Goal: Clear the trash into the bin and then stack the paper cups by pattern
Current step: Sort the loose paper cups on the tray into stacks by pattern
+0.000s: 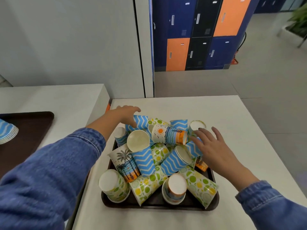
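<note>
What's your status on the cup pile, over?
Left hand grips far zigzag cup. Right hand open over right zigzag cup. Pile jumbled on tray, nothing blocking. Zigzag stack on left tray.

Three cup patterns crowd a dark brown tray (pixel 154 204) on a cream table (pixel 232 117).

Zigzag cups (pixel 144 161) carry white chevrons on sky blue. Citrus cups (pixel 199 185) show lime-green and yellow rounds on white. Beach cups (pixel 126 165) bear grey-black palms, an orange sun, blue wave stripes and an orange band. Cup insides and bottoms are plain off-white. The sleeves (pixel 49 171) are mid-blue denim with lighter stitching. At left, a second tray (pixel 33 130), also dark brown, holds a stack (pixel 7 131) in the same blue-and-white zigzag. Behind, the lockers (pixel 177 53) form a patchwork of royal blue, black and orange doors beside a pale grey wall (pixel 66 39), above a grey floor (pixel 249 80).
</note>
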A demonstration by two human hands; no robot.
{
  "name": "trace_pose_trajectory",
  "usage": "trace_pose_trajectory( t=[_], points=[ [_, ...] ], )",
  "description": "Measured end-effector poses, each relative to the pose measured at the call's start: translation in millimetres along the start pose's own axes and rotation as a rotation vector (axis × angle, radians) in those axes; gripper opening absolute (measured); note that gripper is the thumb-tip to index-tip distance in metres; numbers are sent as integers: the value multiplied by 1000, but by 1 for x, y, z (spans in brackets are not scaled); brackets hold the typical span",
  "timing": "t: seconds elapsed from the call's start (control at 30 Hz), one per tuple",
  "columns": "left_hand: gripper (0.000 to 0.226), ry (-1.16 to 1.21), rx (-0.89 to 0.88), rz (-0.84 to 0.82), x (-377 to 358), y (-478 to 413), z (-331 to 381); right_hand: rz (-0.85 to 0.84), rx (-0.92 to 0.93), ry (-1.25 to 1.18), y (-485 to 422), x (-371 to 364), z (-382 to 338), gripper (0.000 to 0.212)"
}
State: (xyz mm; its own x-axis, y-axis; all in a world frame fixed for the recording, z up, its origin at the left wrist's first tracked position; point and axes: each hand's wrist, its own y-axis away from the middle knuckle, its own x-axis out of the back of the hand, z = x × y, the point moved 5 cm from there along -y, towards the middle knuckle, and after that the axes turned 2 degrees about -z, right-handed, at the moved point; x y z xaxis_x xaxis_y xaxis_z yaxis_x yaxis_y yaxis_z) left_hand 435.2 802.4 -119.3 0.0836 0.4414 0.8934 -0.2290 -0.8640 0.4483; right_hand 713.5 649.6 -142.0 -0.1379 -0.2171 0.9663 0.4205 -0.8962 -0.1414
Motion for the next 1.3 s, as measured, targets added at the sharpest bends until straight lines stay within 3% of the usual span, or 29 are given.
trace_pose_trajectory(
  t=[0.17,0.47,0.67,0.73,0.87,1.0,1.17,1.3],
  points=[
    [79,-21,-22,-21,-7,-8,4,-75,62,99,-3,-10,0,82],
    [81,-13,-29,66,-20,-8,2,47,115,69,-3,-6,-4,67],
    [74,118,-29,275,-3,11,-9,65,141,49,-4,11,-4,65],
    [72,207,5,425,9,29,-21,80,143,53,-6,16,-4,64],
    [66,708,80,645,8,78,-57,66,139,48,-9,26,-4,65],
    [66,964,151,593,-30,92,-71,16,103,35,-17,41,-2,72],
    [70,1054,149,566,-62,78,-73,-228,100,47,-31,71,-7,66],
    [71,1028,113,517,-65,67,-73,-156,44,-144,-52,110,-4,62]
  ],
)
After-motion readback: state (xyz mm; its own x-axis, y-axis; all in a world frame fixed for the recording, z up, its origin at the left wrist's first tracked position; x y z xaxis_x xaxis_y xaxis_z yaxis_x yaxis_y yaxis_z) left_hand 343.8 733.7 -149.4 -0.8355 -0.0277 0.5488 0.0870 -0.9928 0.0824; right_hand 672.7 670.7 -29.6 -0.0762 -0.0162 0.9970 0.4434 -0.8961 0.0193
